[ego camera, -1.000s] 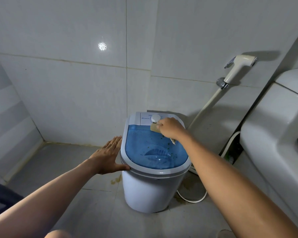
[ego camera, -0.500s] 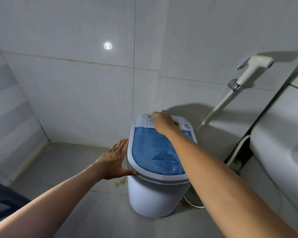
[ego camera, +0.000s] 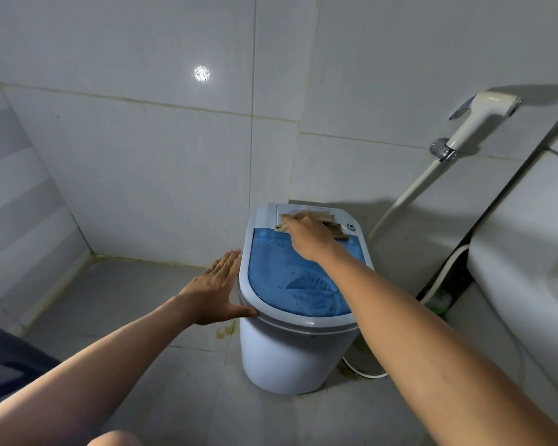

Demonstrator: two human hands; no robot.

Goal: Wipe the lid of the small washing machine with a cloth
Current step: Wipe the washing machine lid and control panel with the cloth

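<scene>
lid [ego camera: 298,281] | right hand [ego camera: 310,239] fingers pressing cloth [ego camera: 327,220] | left hand [ego camera: 215,289] flat, fingers extended together

A person's right hand [ego camera: 306,235], which 1 second ago pressed a tan cloth [ego camera: 329,222] beside the white dial on the small washing machine's control panel [ego camera: 303,209], has swept toward the panel's left end. Half a second ago the cloth was almost wholly hidden beneath the hand; it now shows spread out past the knuckles, trailing right across the panel toward the round button [ego camera: 351,227]. The dial, visible 1 second ago, is covered. The head camera has swung left over the same interval, so the toilet tank [ego camera: 525,252] sits further toward the right edge.
</scene>
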